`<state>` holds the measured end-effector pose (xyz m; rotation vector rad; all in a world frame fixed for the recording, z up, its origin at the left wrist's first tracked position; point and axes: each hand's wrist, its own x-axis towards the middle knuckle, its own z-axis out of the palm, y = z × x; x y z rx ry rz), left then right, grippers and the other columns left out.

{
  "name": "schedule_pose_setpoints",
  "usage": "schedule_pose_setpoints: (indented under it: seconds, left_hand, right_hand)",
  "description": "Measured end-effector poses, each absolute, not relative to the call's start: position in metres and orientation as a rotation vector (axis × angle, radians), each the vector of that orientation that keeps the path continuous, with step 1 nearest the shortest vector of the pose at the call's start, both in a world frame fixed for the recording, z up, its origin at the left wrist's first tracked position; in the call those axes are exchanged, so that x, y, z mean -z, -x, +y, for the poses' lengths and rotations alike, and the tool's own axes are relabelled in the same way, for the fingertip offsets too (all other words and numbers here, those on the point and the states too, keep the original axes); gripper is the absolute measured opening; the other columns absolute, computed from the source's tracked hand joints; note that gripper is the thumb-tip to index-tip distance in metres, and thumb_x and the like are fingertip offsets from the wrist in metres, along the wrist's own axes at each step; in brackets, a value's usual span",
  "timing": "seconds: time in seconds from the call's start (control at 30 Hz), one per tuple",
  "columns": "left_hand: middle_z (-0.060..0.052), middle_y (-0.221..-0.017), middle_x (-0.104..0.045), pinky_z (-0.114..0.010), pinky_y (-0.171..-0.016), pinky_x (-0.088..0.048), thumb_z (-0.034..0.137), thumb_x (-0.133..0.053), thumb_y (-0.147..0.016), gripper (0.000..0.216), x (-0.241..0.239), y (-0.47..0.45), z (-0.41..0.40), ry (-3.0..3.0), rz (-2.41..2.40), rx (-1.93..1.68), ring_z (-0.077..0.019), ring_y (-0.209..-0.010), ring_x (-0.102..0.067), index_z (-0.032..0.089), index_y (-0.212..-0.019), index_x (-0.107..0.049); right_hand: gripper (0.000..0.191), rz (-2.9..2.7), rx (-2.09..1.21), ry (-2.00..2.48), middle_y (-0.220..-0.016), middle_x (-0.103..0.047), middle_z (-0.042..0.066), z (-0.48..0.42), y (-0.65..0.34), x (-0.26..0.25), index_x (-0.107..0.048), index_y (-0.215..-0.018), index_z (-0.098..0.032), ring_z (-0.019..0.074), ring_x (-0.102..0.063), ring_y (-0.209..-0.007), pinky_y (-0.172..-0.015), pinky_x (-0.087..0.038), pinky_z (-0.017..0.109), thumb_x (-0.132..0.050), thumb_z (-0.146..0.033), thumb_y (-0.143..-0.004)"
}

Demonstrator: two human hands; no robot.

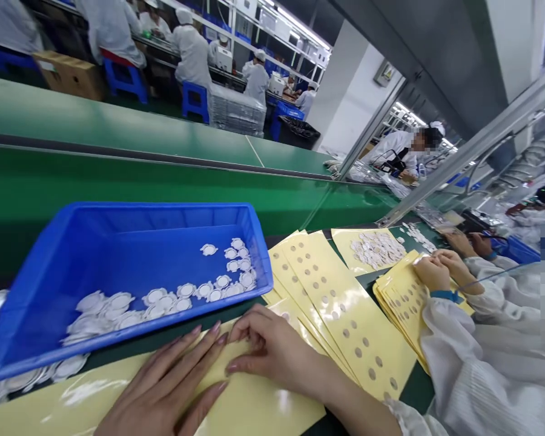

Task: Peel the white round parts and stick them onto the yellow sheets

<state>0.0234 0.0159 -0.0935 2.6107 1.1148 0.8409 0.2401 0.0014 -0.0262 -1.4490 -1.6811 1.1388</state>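
My left hand (177,381) lies flat with its fingers stretched out on a glossy yellow sheet (258,406) in front of me. Close beside its fingertips, my right hand (281,351) is curled over the same sheet, thumb and fingers drawn together. Whatever may be between those fingers is hidden. Just beyond both hands stands a blue plastic bin (163,215) with many thin white round pieces (158,303) piled along its near side and right corner. To the right of my right hand, overlapping yellow sheets (331,290) carry rows of small grey round dots.
At right, a co-worker's hands (440,269) work over another stack of yellow sheets (399,293). Behind it, white pieces (376,248) are heaped on a sheet. A green conveyor belt (140,133) runs beyond the bin. A metal post (372,127) rises at right.
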Motion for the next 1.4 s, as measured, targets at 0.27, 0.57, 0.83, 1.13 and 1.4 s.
schedule_pose_setpoints:
  seconds: [0.27, 0.57, 0.83, 1.13, 1.4]
  left_hand:
    - [0.009, -0.139, -0.052, -0.032, -0.082, -0.061, 0.055, -0.043, -0.095, 0.061, 0.063, -0.031, 0.015, -2.805, 1.061, -0.816, -0.0215, -0.118, -0.060, 0.037, -0.150, -0.025]
    - [0.009, -0.130, -0.060, -0.037, -0.084, -0.061, 0.051, -0.037, -0.099, 0.038, 0.057, -0.030, 0.016, -2.839, 1.009, -0.719, -0.0240, -0.118, -0.061, 0.039, -0.124, -0.062]
    - [0.009, -0.133, -0.055, -0.037, -0.084, -0.062, 0.049, -0.038, -0.099, 0.037, 0.055, -0.030, 0.015, -2.869, 1.041, -0.690, -0.0270, -0.118, -0.060, 0.036, -0.115, -0.069]
    - [0.005, -0.135, -0.058, -0.040, -0.086, -0.060, 0.060, -0.049, -0.091, 0.047, 0.065, -0.025, 0.015, -2.902, 1.028, -0.815, -0.0272, -0.120, -0.059, 0.029, -0.125, -0.063]
    - [0.003, -0.097, -0.073, -0.036, -0.081, -0.054, 0.039, -0.044, -0.098, 0.030, 0.003, -0.009, 0.029, -2.642, 1.288, -1.188, -0.0219, -0.093, -0.063, 0.033, -0.120, -0.063]
  right_hand:
    - [0.027, -1.888, -1.151, 1.379, -0.105, -0.054, 0.004, -0.003, -0.246, 0.025, -0.065, -0.100, -0.021, 0.0136, -0.056, -0.087, -0.076, -0.050, 0.022, -0.079, -0.022, -0.077]
    - [0.017, -1.875, -1.058, 1.302, -0.094, -0.058, 0.003, -0.003, -0.242, 0.032, -0.069, -0.086, -0.017, 0.0142, -0.058, -0.084, -0.073, -0.049, 0.023, -0.080, -0.016, -0.075]
    - [0.011, -1.896, -1.036, 1.283, -0.092, -0.059, 0.003, -0.003, -0.241, 0.034, -0.069, -0.080, -0.019, 0.0152, -0.058, -0.087, -0.072, -0.048, 0.023, -0.078, -0.014, -0.076]
    - [0.029, -1.772, -1.187, 1.302, -0.088, -0.060, 0.004, -0.001, -0.243, 0.028, -0.071, -0.077, -0.019, 0.0169, -0.057, -0.085, -0.073, -0.046, 0.026, -0.075, -0.048, -0.077]
    - [0.040, -1.572, -1.388, 1.337, -0.083, -0.059, 0.001, 0.002, -0.246, 0.022, -0.072, -0.073, -0.017, 0.0154, -0.053, -0.079, -0.072, -0.042, 0.027, -0.080, -0.056, -0.066]
